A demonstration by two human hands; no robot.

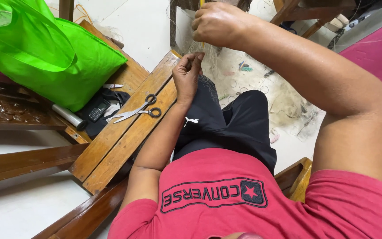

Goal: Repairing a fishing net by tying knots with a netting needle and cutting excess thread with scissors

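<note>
At the bottom of the frame my red shirt [261, 208] fills the near edge, and just above it my black shorts [226, 124] run up the middle. My left forearm rises from the lower centre beside a slatted wooden bench [120, 132], which slants from lower left toward upper centre.

On the bench, left of centre, a pair of scissors [139, 109] lies flat with blades pointing lower left (handles toward my arm, but apart from it). Just left of the scissors sits a small dark phone [97, 110] on a dark cloth [111, 99], with a silvery tube [68, 116] beside it. A bright green bag [45, 48] takes up the upper left corner, resting over the far end of the bench.

My left hand [187, 77] is above centre, fingers curled in and pinching fine pale strands of a fishing net [261, 93]. My right arm sweeps in from the right edge, and my right hand [217, 22] sits near the top centre, clenched around the same netting just above the left hand.

The net drops from my hands and spreads in a loose heap on the pale floor [133, 35] right of centre, beyond my knees. At the top edge stand dark wooden furniture legs [297, 13], and a pink surface [376, 53] fills the upper right.
</note>
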